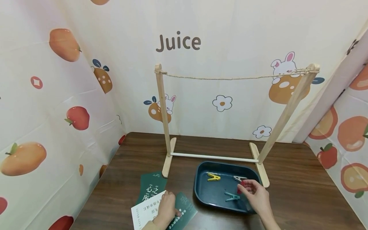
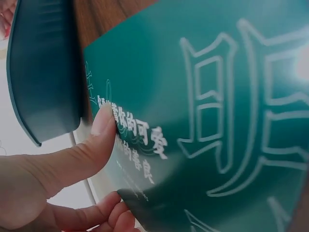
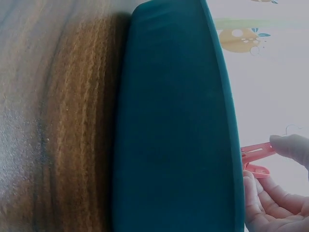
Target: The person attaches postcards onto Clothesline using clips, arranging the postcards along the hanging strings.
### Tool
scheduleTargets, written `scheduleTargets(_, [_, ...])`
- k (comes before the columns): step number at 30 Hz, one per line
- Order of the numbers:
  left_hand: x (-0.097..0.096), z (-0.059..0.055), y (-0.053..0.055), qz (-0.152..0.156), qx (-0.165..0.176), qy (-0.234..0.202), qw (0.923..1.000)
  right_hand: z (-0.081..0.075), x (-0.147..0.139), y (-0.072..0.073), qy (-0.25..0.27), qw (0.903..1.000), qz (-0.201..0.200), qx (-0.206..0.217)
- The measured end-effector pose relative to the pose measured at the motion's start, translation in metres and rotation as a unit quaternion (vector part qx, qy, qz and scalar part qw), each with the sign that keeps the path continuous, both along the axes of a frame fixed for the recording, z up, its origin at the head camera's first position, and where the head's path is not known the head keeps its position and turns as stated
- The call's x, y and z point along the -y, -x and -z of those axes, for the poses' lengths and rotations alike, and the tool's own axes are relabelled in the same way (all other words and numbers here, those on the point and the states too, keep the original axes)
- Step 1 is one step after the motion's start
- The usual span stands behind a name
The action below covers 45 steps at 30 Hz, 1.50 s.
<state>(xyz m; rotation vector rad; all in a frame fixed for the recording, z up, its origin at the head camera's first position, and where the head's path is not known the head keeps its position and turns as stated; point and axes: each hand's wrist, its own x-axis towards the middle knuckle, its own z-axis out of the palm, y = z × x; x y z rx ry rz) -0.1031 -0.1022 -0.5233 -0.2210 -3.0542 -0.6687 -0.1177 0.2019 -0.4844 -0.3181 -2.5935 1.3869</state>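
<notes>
Through the head view I have both hands at work over the brown wooden table. My left hand, at the near left, is grasping the right-hand green card; the left wrist view shows me the thumb pressed on its printed face and the fingers curled at its lower edge. That card lies just left of the dark blue tray, and beside it, partly under the same hand, is a white card; whether the fingers also grip that one I cannot tell. Another green card sits farther off, partly covered by the white one. My right hand is over the right part of the tray, grasping a red clothespin between thumb and fingers, its two handles spread apart in the right wrist view. In the tray I see a yellow clothespin at the far left, a pale clothespin at the far right and a teal clothespin nearer me. Beyond the tray stands a wooden rack, a rope tied between its two posts, in front of a fruit-printed curtain.
</notes>
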Motion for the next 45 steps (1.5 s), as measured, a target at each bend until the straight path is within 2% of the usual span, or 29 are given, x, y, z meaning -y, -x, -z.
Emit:
scheduleTargets(5, [0.000,-0.003,0.005,-0.011,0.029,-0.011,0.9995,0.002,0.000,-0.001,0.007,1.0000,0.000,0.002])
scheduleTargets(11, [0.004,-0.002,0.009,-0.016,0.043,-0.046,0.9979,0.000,0.000,-0.001,0.020,0.9997,-0.001,0.011])
scheduleTargets(16, [0.008,-0.002,0.011,0.000,0.030,-0.091,0.9954,-0.002,0.000,-0.001,0.027,0.9996,-0.005,0.006])
scheduleTargets(19, [0.011,-0.005,0.012,0.006,0.020,-0.102,0.9945,-0.004,0.001,-0.001,0.031,0.9995,-0.007,0.001])
scheduleTargets(22, [0.013,-0.011,0.015,0.002,0.039,-0.122,0.9917,-0.007,0.001,0.000,0.033,0.9994,-0.009,-0.003])
scheduleTargets(27, [0.015,-0.020,0.017,-0.006,0.073,-0.169,0.9829,-0.015,0.000,0.002,0.026,0.9991,-0.021,-0.024])
scheduleTargets(30, [0.017,-0.025,0.017,-0.003,0.075,-0.185,0.9798,-0.021,-0.001,0.004,0.025,0.9983,-0.034,-0.041])
scheduleTargets(39, [0.024,-0.032,0.016,0.007,0.064,-0.205,0.9766,-0.044,-0.002,0.008,0.003,0.9956,-0.081,-0.048])
scheduleTargets(45, [0.026,-0.044,0.016,-0.001,0.077,-0.203,0.9762,-0.064,0.002,0.012,-0.030,0.9871,-0.135,-0.081])
